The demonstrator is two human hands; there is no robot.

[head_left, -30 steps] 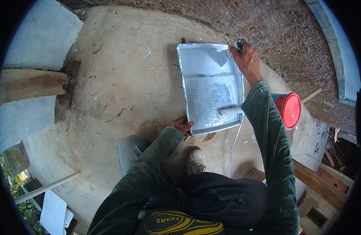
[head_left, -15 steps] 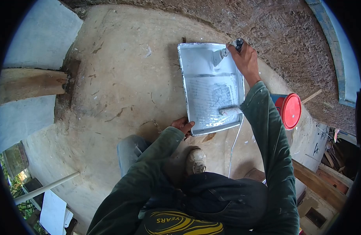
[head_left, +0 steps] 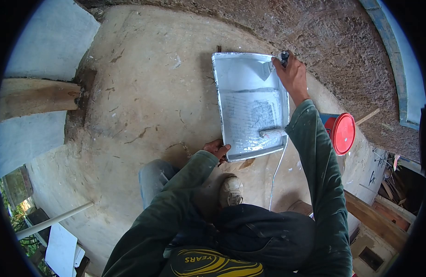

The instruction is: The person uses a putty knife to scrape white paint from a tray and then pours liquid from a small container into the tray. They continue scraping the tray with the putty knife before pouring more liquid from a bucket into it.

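Concrete floor [head_left: 148, 69] surrounds our paint tray [head_left: 240, 74], its far well already wet with pale paint, so it looks charged. Our right hand [head_left: 295, 78] grasps what looks like a putty knife [head_left: 266, 72], blade inside the far right corner; our left hand [head_left: 216, 149] pinches the near left corner. 1 paint roller [head_left: 272, 133] rests on the ribbed ramp, with 1 red-topped bucket [head_left: 344, 134] to the right.

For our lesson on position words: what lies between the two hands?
The paint tray lies between the left hand and right hand in the head view.
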